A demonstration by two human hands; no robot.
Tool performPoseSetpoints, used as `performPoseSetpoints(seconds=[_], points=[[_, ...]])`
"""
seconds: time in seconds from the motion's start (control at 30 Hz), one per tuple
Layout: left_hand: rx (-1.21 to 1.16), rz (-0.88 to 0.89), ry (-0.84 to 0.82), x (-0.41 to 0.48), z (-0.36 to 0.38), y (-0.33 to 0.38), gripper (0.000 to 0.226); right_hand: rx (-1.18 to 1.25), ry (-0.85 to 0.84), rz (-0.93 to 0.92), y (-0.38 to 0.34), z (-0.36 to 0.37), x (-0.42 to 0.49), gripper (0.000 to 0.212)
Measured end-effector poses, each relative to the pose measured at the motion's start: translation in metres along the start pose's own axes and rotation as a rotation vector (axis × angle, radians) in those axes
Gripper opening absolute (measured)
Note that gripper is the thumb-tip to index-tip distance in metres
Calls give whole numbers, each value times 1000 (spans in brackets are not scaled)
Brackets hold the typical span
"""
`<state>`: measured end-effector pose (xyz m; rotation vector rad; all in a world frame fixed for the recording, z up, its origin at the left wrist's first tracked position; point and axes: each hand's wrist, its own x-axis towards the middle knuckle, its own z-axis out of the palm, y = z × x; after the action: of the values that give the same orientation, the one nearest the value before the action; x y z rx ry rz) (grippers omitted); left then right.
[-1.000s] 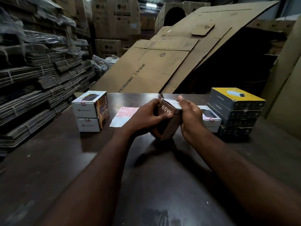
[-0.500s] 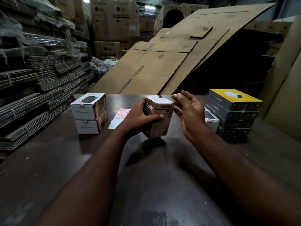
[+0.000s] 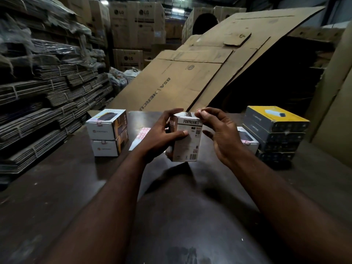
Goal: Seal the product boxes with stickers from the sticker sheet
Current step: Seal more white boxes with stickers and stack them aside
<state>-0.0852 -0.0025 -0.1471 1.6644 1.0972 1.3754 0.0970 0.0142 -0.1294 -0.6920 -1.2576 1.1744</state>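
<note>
White cardboard printed "Portronics" and "65W": this small product box (image 3: pixel 187 141) stands upright at the middle of the dark worktop (image 3: pixel 76 187), and I cannot tell whether its base touches the surface. A second ago it was tilted while both hands folded its top flap. Now the flap lies shut and the box is squared up.

The left hand (image 3: pixel 158 138) grips the box, thumb pressed on the front face and fingers curled over the top left edge. The right hand (image 3: pixel 222 134), spread beside the box half a second ago, now pinches a small pink-and-white sticker (image 3: pixel 199 111) at the top right corner. The seal looks about to be pressed over that edge.

Behind the left hand lies the pink sticker sheet (image 3: pixel 142 133). Further left stand two stacked white boxes (image 3: pixel 103 128), each showing a pink seal. To the right are another white box (image 3: pixel 249 143) and a stack of yellow-topped Lapcare boxes (image 3: pixel 276 128).
</note>
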Motion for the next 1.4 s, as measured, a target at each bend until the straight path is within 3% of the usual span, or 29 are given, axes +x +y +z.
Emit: performPoseSetpoints(seconds=[0.17, 0.37, 0.47, 0.63, 0.8, 0.97, 1.1, 1.4], points=[[-17, -4, -8, -1, 0, 1, 58, -34, -20, 22, 1, 0, 0, 7], [-49, -14, 13, -1, 2, 4, 54, -56, -57, 26, 2, 1, 2, 21], [-87, -43, 21, 0, 5, 4, 49, -23, -62, 15, 7, 2, 3, 12], [-69, -26, 42, 0, 12, 2, 46, -138, 61, -140, 2, -1, -1, 15], [-60, -26, 65, 1, 13, 0, 48, -242, 76, -285, 0, -6, 1, 16], [-64, -27, 73, 2, 13, 0, 47, -223, 55, -261, 4, -4, 4, 13], [-64, -25, 82, 2, 12, 0, 47, -211, 35, -228, 3, -4, 4, 24], [-31, -10, 102, 3, 9, -1, 48, -221, 8, -202, 1, -2, 2, 12]])
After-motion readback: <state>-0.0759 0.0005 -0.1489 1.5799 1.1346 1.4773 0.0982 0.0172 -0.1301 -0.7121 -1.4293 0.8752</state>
